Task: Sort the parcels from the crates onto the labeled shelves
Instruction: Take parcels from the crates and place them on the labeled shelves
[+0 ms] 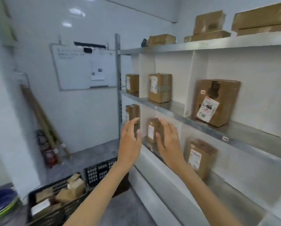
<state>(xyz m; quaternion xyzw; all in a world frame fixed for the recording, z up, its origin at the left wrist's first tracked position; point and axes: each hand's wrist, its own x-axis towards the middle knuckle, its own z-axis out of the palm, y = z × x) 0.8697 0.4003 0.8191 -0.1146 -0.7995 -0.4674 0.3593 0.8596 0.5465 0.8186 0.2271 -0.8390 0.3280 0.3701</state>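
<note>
A small brown parcel (151,132) with a white label stands upright in a compartment of the lower metal shelf (201,127). My right hand (170,142) lies flat against its right side, fingers stretched out and thumb across its front edge. My left hand (130,139) hovers a little to the left of the parcel, fingers apart, holding nothing. On the floor at the lower left, a black crate (38,195) holds several brown parcels (71,190). A second black crate (100,172) stands behind it, partly hidden by my left arm.
Other parcels (160,88) stand in the compartments above, beside and below, and more lie on the top shelf (208,24). Small label tags (225,138) mark the shelf edges. A whiteboard (84,69) hangs on the wall, planks (43,121) lean at the left, and stacked plates (2,203) sit at the bottom left.
</note>
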